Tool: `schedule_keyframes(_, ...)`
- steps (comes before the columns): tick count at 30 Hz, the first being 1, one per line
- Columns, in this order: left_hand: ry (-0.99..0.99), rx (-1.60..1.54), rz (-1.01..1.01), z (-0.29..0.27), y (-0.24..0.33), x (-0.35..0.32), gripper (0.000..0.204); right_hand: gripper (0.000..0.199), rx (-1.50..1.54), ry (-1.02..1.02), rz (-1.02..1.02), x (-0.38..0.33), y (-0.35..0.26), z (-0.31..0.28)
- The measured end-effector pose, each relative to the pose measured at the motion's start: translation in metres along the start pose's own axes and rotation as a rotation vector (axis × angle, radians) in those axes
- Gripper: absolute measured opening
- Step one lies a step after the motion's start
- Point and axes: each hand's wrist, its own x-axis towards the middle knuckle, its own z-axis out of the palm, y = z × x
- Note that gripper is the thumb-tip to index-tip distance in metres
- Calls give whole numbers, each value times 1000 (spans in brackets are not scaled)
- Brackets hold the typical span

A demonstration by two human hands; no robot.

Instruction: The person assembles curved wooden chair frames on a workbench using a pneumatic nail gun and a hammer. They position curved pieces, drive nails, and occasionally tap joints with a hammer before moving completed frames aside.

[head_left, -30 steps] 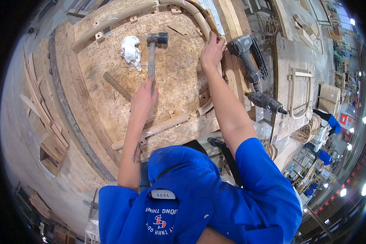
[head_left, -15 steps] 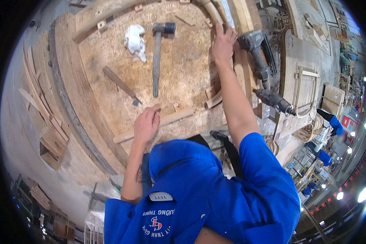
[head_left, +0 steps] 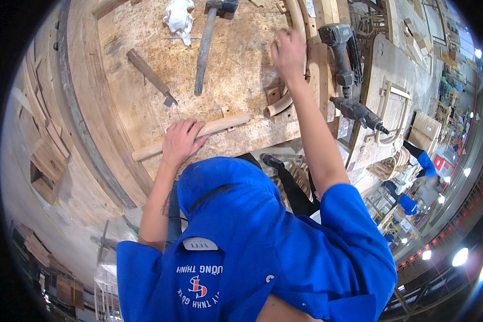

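Observation:
My left hand is closed over a long round wooden rod lying along the near edge of the worktable. Its fingers curl over the far side and the thumb is on the near side. Farther off, my right hand hovers beside a curved wooden rail at the table's right side. Those fingers are bent and slightly blurred, so whether they hold anything is unclear. A chisel with a wooden handle lies beyond my left hand. A mallet with a dark head rests between the hands.
A crumpled white cloth lies at the far side of the worktable. Wooden blocks surround the rail's near end. A nail gun and a power driver sit along the right edge. Another person is far right.
The whole view has shifted, so the table things sit higher in the picture. My right hand has come off the rail, toward me. My left hand's fingers have curled over the rod.

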Motion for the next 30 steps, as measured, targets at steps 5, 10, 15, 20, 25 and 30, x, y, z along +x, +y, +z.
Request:
schedule_keyframes(5, 32, -6, 22, 13, 9, -2, 38, 36, 205, -525, 33, -103, -24, -61)
schedule_keyframes(10, 53, 15, 29, 24, 26, 17, 40, 37, 272, -547, 131, -159, -16, -67)
schedule_keyframes(15, 51, 13, 45, 26, 28, 21, 41, 31, 189, -606, 311, -149, -20, -65)
schedule_keyframes(20, 113, 16, 99, 28, 34, 24, 40, 26, 44, -648, 302, -135, -10, -64)
schedule_keyframes(25, 79, 19, 81, 28, 34, 22, 39, 20, 80, -553, 270, -148, -12, -57)
schedule_keyframes(30, 54, -14, 59, 28, 32, 26, 39, 21, 26, -590, 248, -141, -10, -54)
